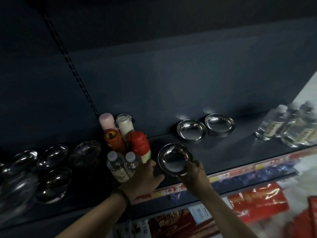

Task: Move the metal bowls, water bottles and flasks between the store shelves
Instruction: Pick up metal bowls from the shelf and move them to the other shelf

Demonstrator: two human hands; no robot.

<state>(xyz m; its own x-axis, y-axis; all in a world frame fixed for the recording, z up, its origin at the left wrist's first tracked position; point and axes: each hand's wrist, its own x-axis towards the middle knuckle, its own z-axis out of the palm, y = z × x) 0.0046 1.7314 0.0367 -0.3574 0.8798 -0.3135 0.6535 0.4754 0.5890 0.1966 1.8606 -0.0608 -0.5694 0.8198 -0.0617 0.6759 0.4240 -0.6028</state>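
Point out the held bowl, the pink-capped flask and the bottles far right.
Held bowl (pixel 174 159): head view, inside bottom.
Pink-capped flask (pixel 107 120): head view, cap.
Far-right bottles (pixel 270 125): head view, leftmost bottle's body.

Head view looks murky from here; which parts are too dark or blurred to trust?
Head view: dim throughout; left bowls dark and smeared; right bottles blurred; goods below the shelf washed out; held bowl in the right hand fairly sharp, glints on its rim.
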